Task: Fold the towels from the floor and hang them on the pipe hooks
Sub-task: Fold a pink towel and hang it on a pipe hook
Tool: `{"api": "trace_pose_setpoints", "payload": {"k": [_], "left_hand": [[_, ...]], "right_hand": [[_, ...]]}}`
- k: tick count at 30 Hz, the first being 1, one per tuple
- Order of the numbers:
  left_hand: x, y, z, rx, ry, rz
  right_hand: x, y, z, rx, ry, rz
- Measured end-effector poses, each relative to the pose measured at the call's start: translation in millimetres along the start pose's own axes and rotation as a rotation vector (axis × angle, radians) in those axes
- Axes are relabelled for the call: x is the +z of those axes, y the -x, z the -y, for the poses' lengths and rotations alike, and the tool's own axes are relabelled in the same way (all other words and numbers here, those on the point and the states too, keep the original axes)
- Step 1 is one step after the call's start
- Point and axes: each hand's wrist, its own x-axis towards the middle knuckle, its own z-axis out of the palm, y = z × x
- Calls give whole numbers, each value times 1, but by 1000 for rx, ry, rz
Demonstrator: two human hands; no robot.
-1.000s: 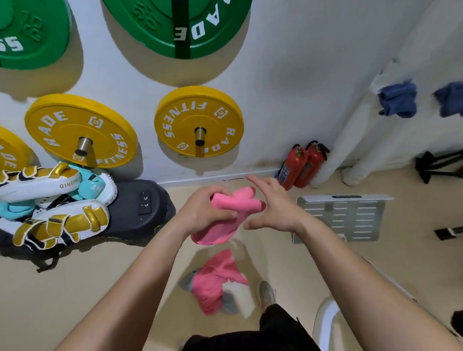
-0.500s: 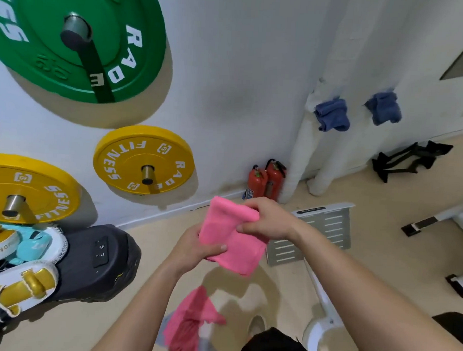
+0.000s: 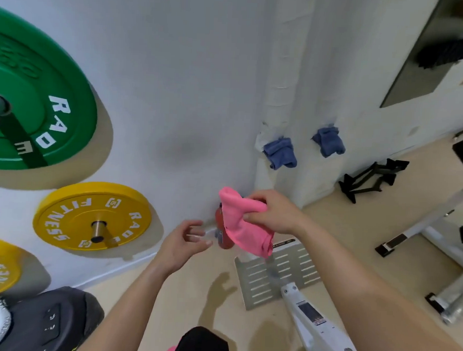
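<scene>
The left hand (image 3: 186, 239) is held in mid-air over the floor, fingers loosely bent and holding nothing. Just to its right, the right hand (image 3: 275, 213) pinches the pink towel (image 3: 245, 229) near its top. The cloth is bright pink and folded into a thick, soft wad, with its lower end drooping. Beyond, a blue towel (image 3: 280, 152) and a second blue towel (image 3: 328, 142) hang bunched on the white pipes (image 3: 278, 84).

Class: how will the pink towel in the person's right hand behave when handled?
Probably floppy: the folded pink cloth towel sags below the right hand pinching its top edge. Likely light, since one hand alone carries it. It should drape like the blue towels hanging on the white pipes.
</scene>
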Motion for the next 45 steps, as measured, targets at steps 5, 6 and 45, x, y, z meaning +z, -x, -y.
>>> {"api": "trace_pose_setpoints", "payload": {"k": [5,6,45], "left_hand": [[31,-43,-82,232,-75,153],[34,-51,-93,243,-42,150],[45,-401,-525,661,103,-305]], "right_hand": [[-37,-15,8,-46,57,65],[-44,-18,8,-56,70,52],[-463,-324,25,-206,-410,-989]]}}
